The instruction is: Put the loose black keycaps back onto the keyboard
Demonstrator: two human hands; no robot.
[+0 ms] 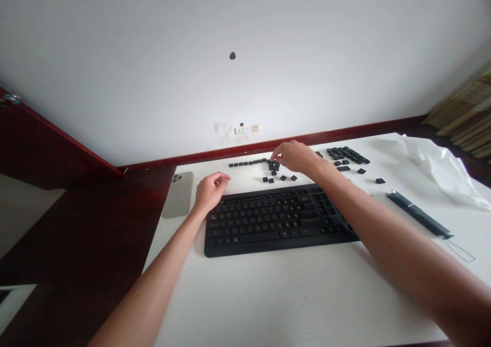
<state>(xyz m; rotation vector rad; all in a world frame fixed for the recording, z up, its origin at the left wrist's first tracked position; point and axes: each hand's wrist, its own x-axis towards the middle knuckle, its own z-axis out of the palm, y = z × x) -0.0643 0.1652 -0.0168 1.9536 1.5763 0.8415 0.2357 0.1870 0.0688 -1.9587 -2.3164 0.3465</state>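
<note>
A black keyboard (276, 219) lies on the white table (291, 296). My left hand (210, 189) rests at the keyboard's far left corner, fingers curled loosely, nothing visible in them. My right hand (296, 156) reaches past the keyboard to a small pile of loose black keycaps (273, 167), fingertips pinched at the pile. A row of keycaps (247, 162) is lined up to the left of that pile. More loose keycaps (347, 155) lie in a group at the back right.
A phone (178, 193) lies face down at the table's left edge. A long black bar (419, 214) sits right of the keyboard, with crumpled white plastic (441, 165) beyond it. Dark wood floor and a white wall with sockets (247, 129) surround the table.
</note>
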